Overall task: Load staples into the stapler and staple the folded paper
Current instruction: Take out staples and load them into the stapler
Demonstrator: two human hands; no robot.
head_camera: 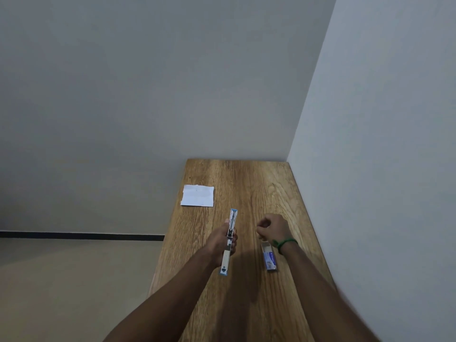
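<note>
The stapler (pixel 229 240) was swung fully open, laid out in one long line above the counter (pixel 259 183), with its metal channel facing up. The left hand (pixel 223 239) was wrapped around its middle and held it clear of the wood. Whether staples already sat in the channel was too small to tell. Just to the right, the right hand (pixel 270 228) hovered with fingers curled in and tips pinched together; it may have held a strip of staples, but nothing showed clearly between them. A green band (pixel 286 244) circled that wrist. The box (pixel 269 258) of staples lay open on the counter below that hand, near the stapler. The paper (pixel 197 195), folded, lay flat at the counter's left edge, well apart from both hands and untouched. By these signs the opening was done and loading was under way; closing the stapler and stapling the paper were left.
</note>
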